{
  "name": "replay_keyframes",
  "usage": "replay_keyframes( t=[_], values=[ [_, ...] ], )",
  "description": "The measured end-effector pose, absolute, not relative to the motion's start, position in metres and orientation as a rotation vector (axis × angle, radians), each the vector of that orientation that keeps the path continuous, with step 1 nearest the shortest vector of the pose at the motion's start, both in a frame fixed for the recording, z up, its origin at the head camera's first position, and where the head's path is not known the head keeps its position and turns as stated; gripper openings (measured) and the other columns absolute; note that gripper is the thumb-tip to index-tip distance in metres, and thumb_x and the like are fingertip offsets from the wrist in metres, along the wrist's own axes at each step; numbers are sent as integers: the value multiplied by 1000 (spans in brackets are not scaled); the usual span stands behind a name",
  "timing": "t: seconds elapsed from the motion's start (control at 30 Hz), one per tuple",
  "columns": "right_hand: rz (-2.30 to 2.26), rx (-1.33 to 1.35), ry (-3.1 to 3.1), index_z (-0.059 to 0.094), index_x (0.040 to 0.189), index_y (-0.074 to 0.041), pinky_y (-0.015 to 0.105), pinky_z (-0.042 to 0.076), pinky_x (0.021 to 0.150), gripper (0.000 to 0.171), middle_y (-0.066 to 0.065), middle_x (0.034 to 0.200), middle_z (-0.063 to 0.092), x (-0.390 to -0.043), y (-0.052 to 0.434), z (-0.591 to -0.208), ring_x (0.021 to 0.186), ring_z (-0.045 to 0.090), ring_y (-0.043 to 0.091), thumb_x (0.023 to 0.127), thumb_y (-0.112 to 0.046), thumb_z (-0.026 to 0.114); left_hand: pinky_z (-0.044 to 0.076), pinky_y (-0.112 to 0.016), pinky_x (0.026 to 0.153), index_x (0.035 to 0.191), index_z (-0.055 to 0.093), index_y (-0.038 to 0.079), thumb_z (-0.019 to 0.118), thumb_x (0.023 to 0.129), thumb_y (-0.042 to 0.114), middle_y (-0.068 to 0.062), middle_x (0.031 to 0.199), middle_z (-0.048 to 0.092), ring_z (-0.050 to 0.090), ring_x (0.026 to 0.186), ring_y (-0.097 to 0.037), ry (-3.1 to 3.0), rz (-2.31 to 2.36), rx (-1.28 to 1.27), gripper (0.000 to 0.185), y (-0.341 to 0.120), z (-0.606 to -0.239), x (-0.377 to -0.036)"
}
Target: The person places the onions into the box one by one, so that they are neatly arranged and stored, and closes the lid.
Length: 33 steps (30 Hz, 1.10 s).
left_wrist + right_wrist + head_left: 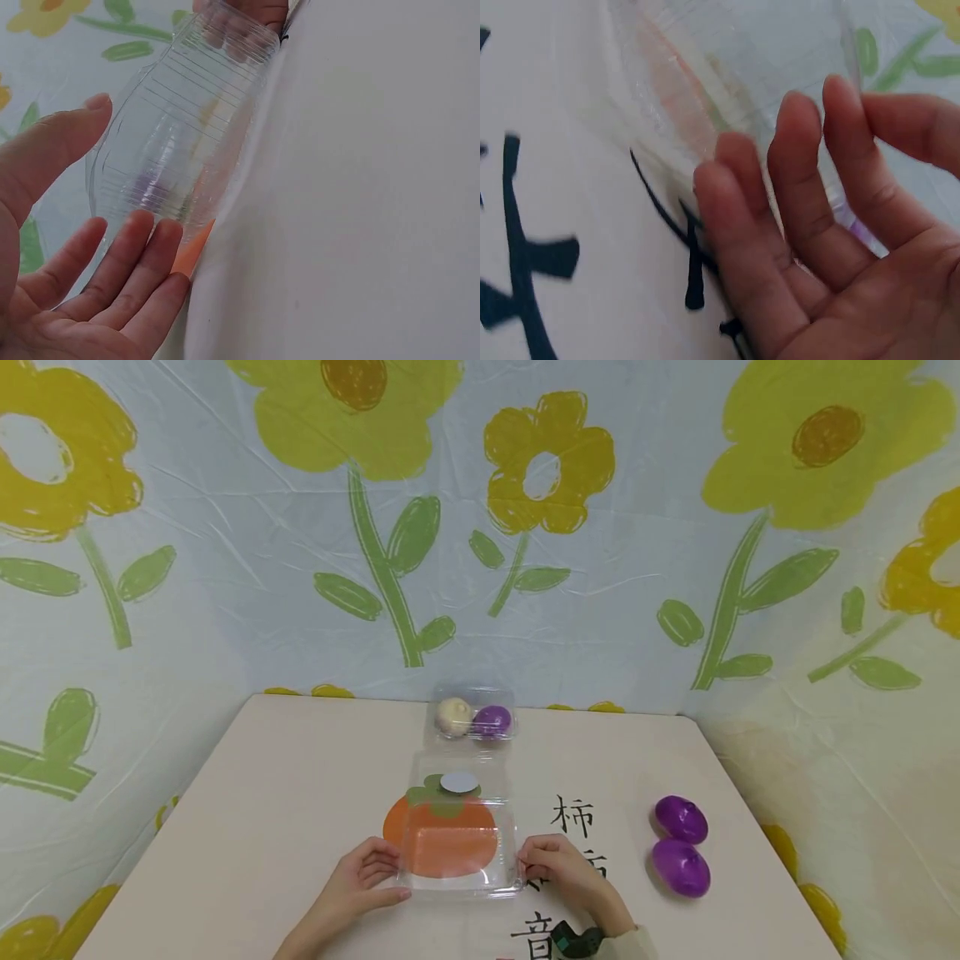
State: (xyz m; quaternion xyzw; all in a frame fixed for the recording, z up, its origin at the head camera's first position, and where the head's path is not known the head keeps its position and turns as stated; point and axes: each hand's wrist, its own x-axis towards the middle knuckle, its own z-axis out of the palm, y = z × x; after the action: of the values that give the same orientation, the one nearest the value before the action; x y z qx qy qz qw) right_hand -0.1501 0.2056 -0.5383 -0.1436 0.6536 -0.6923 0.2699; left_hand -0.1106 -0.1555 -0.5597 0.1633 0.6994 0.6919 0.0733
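A pale cloth (225, 568) with big yellow flowers (547, 464) and green leaves hangs all around. In front stands a light beige table (300, 793) with rounded corners.

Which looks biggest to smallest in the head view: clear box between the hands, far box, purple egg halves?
1. Clear box, largest, though also nearest.
2. Far box, farther away, so unsure.
3. Purple egg halves, alike.

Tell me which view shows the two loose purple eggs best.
The head view: both purple eggs lie in full on the table, right of the clear plastic box that the left hand and right hand touch. Neither wrist view shows them; each shows only its fingers against the box.
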Motion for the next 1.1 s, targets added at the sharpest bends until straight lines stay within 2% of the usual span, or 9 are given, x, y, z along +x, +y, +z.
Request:
replay_keyframes(
  t=[0.13,0.27,0.5,0.77,0.97,1.1],
  values=[
    [-1946,-419,1658,69,95,0,24,55,80,19,1,93,66,-153,212,-544,82,62,9,99,-7,53,53,-26,93,118,51,-14,83,75,0,-32,114,58,64,102,-18,2089,2081,475,56,-150,-560,-116],
    [-1967,-425,1652,71,95,-4,24,55,81,20,-1,92,67,-155,216,-546,82,62,8,100,-8,52,53,-27,93,118,50,-14,82,77,1,-31,112,59,64,101,-17,2096,2072,580,54,-148,-562,-123],
    [-1965,-409,1684,72,92,-9,22,54,80,21,-3,89,67,-153,218,-548,81,62,7,99,-8,52,53,-27,92,121,53,-7,80,82,4,-23,112,62,64,101,-17,2122,2027,680,49,-150,-570,-133],
    [-1970,-449,1708,69,89,-13,21,53,79,23,-5,86,68,-152,218,-554,81,62,7,98,-6,50,50,-33,99,134,48,-1,83,79,3,-22,125,60,61,114,-25,2226,2057,867,65,-151,-581,-137],
    [-1996,-493,1699,68,89,-9,21,53,78,21,-4,85,67,-152,217,-555,80,61,8,97,-4,50,44,-29,105,145,44,10,85,80,18,-17,141,53,55,125,-25,2372,1929,827,77,-149,-580,-139],
    [-1998,-508,1708,67,90,-7,21,52,78,21,-4,84,67,-153,218,-557,80,61,8,98,-3,49,42,-31,108,149,39,8,86,78,17,-22,147,46,50,130,-34,2348,1921,862,85,-147,-578,-143]
  ],
)
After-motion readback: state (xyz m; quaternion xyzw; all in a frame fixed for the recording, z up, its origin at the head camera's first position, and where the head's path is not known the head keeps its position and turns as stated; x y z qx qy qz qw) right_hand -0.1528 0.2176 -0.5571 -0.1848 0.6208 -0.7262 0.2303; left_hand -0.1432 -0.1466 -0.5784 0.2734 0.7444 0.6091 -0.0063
